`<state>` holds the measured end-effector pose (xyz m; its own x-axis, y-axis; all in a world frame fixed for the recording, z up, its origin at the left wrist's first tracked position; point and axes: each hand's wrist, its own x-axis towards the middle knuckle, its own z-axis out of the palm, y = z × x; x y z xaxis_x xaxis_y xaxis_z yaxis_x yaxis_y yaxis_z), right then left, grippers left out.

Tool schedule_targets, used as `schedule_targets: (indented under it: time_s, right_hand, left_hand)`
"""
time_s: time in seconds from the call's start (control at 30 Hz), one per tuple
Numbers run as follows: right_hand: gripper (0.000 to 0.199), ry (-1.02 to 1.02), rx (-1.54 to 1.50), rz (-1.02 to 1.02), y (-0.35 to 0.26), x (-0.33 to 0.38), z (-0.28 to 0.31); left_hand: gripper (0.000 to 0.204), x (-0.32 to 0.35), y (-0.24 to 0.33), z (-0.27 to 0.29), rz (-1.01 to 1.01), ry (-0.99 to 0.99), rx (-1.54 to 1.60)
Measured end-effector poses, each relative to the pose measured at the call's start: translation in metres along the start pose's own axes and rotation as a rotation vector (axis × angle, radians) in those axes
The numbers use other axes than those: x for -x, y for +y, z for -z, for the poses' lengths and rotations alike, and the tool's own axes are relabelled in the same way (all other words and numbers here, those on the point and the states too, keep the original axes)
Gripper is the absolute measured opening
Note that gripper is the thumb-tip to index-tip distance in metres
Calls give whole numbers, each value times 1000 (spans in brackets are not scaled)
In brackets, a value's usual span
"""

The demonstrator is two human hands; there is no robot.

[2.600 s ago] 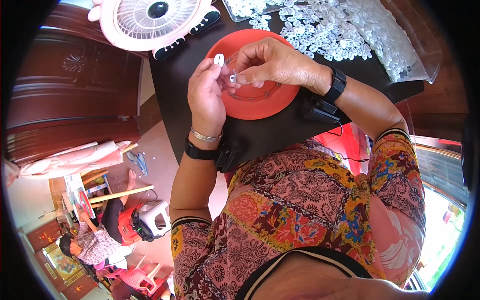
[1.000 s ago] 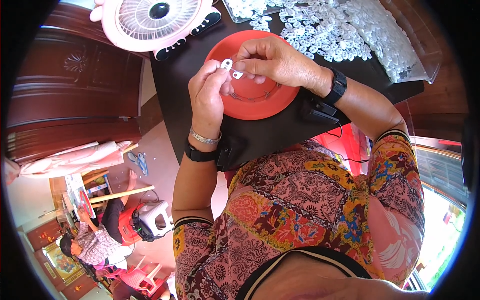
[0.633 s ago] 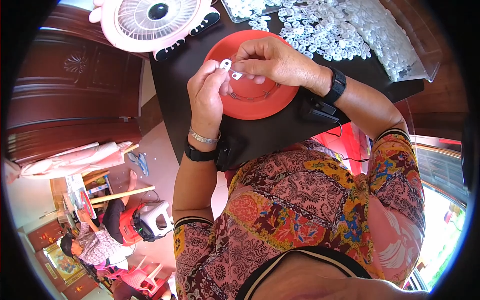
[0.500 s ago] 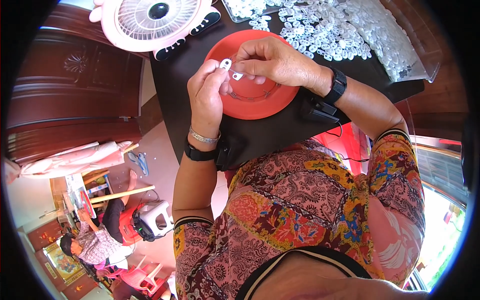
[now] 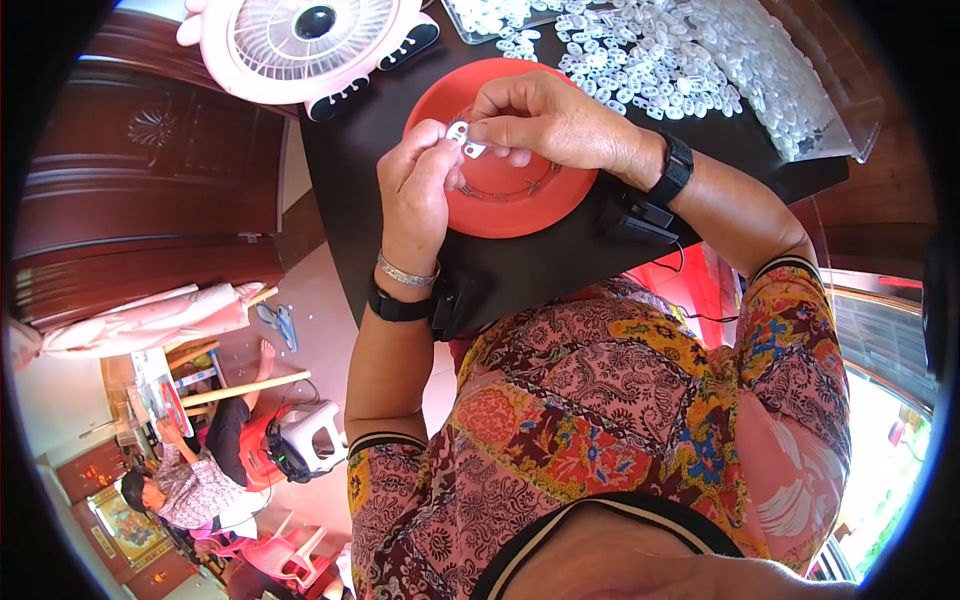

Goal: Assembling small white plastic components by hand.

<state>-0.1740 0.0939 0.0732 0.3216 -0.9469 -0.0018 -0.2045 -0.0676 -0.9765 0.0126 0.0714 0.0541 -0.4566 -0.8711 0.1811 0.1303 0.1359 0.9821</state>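
Over a red plastic dish, my left hand pinches a small white plastic piece with holes in it, between thumb and fingertips. A second white holed piece shows just below it, between the two hands; which fingers hold it is not clear. My right hand comes in from the right, its thumb and index finger closed right beside the pieces. What sits in that pinch is too small to make out. Several thin metal bits lie in the dish.
Many loose white pieces cover the far right of the black table, spilling from a clear tray. A pink fan stands at far left. Black boxes sit near my wrists. Another person sits at lower left.
My left hand has shifted slightly to the right, bringing its white piece closer to my right fingertips and to the second piece. My right hand has barely moved.
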Motion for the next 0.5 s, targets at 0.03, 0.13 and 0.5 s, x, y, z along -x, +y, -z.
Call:
schedule_targets:
  time_s: [0.03, 0.13, 0.5]
  right_hand:
    - [18, -1, 0, 0, 0, 0, 1]
    - [16, -24, 1, -22, 0, 0, 3]
    - [19, -84, -160, 148, 2, -2, 0]
  left_hand:
    - [15, 0, 0, 0, 5, -16, -23]
    - [16, 0, 1, 0, -3, -26, -32]
    - [16, 0, 0, -3, 8, 2, -2]
